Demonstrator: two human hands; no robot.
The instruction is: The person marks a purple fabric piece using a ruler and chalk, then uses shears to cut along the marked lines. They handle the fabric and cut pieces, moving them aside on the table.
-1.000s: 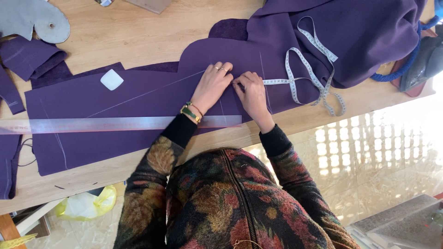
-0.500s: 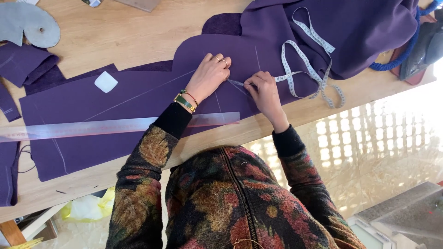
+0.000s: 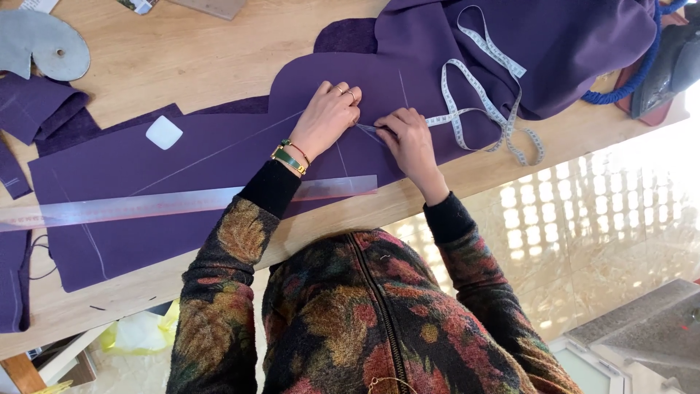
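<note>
Left hand (image 3: 329,117): flat on the purple cloth (image 3: 219,157), fingers together, holding nothing.
Right hand (image 3: 410,138): fingers pinched on the end of the tape measure (image 3: 467,109), pressed to the cloth.
Cloth: spread on the wooden table (image 3: 182,58), chalk lines on it.
Ruler (image 3: 182,203): clear, lying across the cloth near the table edge.
Chalk (image 3: 163,133): white, on the cloth, well left of the hands.
</note>
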